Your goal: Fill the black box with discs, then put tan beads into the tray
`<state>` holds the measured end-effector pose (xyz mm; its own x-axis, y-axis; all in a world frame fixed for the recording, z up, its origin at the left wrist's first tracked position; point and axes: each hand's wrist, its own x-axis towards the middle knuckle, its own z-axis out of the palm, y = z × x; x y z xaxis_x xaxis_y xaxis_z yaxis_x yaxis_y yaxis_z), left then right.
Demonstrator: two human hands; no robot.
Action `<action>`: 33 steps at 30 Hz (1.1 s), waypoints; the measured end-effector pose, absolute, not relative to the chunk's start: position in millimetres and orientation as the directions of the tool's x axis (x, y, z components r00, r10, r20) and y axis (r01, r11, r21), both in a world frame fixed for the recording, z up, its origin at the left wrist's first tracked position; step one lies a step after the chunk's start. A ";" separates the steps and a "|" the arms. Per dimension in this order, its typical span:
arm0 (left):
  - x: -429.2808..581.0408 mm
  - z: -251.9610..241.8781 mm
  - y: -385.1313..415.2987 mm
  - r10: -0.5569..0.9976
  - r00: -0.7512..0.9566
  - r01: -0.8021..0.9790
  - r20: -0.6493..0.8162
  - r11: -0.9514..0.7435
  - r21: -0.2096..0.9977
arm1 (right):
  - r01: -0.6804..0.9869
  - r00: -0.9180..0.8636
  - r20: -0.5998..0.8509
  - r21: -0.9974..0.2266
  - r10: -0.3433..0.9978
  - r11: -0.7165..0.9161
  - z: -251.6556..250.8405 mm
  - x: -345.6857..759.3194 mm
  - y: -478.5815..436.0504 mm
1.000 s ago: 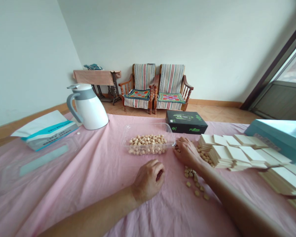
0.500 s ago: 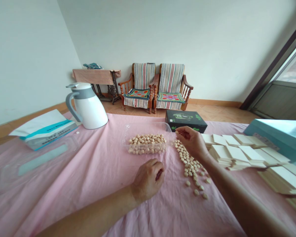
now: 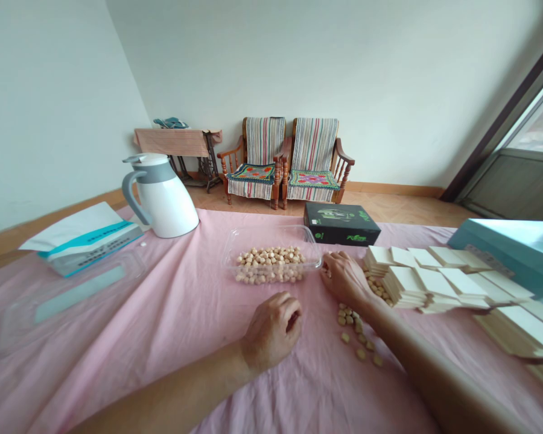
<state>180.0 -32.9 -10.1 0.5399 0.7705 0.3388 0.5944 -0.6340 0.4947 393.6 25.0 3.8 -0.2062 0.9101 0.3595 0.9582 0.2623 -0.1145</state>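
Note:
A clear plastic box point(image 3: 317, 256) holding many small round beige pieces point(image 3: 271, 257) stands on the pink cloth. Just right of it, my right hand point(image 3: 344, 278) is down over a pile of the same pieces point(image 3: 376, 289), fingers curled; whatever they hold is hidden. Some loose pieces point(image 3: 358, 328) lie below that hand. My left hand point(image 3: 274, 328) rests on the cloth in front of the box, curled into a loose fist with nothing visible in it.
A black box point(image 3: 341, 224) stands behind my right hand. Stacks of pale cards point(image 3: 438, 280) and a light blue box point(image 3: 507, 247) are at the right. A white-grey jug point(image 3: 167, 202), a blue-white packet point(image 3: 88, 241) and a clear lid point(image 3: 79, 292) lie left.
My right hand has lowered from beside the box's far right corner onto the pile, covering part of it. The piece between its fingertips no longer shows. My left hand stays in place.

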 end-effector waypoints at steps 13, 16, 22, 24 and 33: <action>180.5 -7.8 -32.8 0.767 0.542 0.587 0.343 -0.638 0.499 | 0.803 0.098 0.567 -0.531 0.818 0.272 27.0 395.2 27.7; 180.0 -8.2 -33.1 0.767 0.547 0.584 0.337 -0.637 0.503 | 0.609 0.077 0.562 -0.681 0.824 0.407 37.4 390.1 27.4; 179.7 -11.3 -32.7 0.767 0.546 0.582 0.338 -0.637 0.505 | 0.651 0.098 0.570 -0.656 0.816 0.381 25.5 395.1 31.9; 180.0 -11.4 -32.5 0.767 0.543 0.585 0.340 -0.637 0.503 | 0.777 0.008 0.563 -0.523 0.826 0.349 17.3 399.8 33.5; 180.4 -11.9 -32.3 0.765 0.544 0.594 0.345 -0.642 0.485 | 0.911 -0.328 0.360 -0.122 0.873 0.393 -0.4 388.9 28.9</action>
<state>180.4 -32.3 -11.9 0.5444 0.7647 0.3447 0.5939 -0.6416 0.4854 388.9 28.9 -0.4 -0.3284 0.8733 0.3599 0.9114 0.3930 -0.1222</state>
